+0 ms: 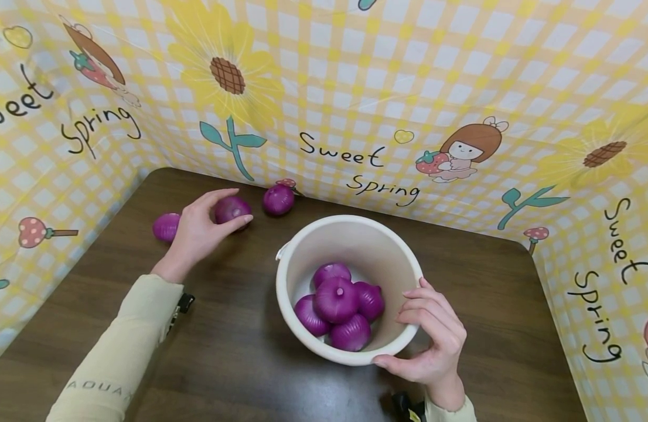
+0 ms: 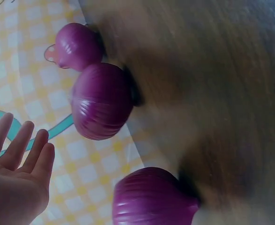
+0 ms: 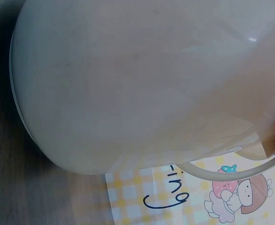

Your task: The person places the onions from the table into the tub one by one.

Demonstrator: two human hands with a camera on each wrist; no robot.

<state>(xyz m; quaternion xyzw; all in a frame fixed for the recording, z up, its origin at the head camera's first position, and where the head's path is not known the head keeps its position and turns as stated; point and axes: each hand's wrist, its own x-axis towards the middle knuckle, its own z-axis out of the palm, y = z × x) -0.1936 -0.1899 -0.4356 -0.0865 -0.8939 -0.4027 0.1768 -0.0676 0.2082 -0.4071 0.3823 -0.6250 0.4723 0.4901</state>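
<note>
Cream bucket (image 1: 374, 252) right up front, five purple onions (image 1: 337, 299) piled inside, and the right hand (image 1: 435, 328) grips its rim. Dark wood runs from there to the table's (image 1: 234, 334) right edge. Over by the far-left corner, the left hand (image 1: 197, 228) spreads, thumb and fingers apart, around the middle onion (image 1: 229, 210) of three; whether it touches, I can't tell.
</note>
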